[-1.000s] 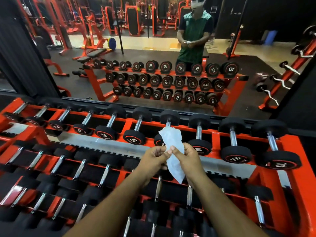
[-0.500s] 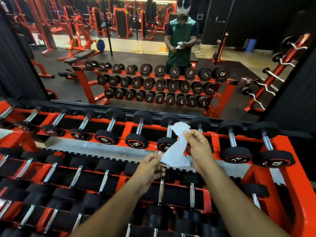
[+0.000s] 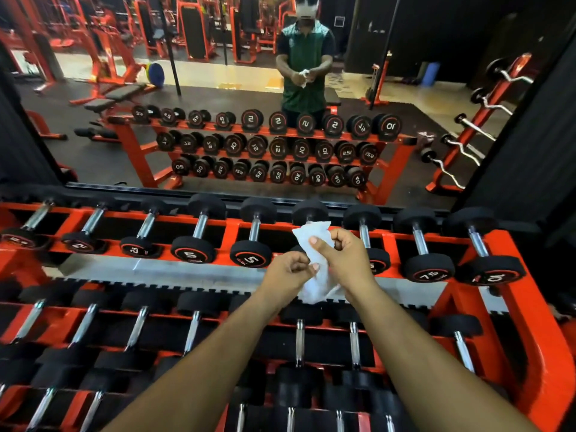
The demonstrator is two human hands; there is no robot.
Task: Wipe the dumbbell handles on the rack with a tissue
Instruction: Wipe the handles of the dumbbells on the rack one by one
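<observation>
- The gym is unevenly lit — the pale glossy floor strip in the wall mirror [image 3: 199, 73] glows bright, while the black side walls [image 3: 530, 145] go nearly featureless.
- Chrome dumbbell handles on the orange steel rack [image 3: 199, 224] catch small white glints; the grey metal shelf strip [image 3: 162, 269] shows a dull sheen.
- Wide-angle distortion bows the rack's rails and stretches the forearms at the bottom edge.
- The white crumpled tissue [image 3: 314, 241] is almost blown out; detail is soft throughout.
</observation>
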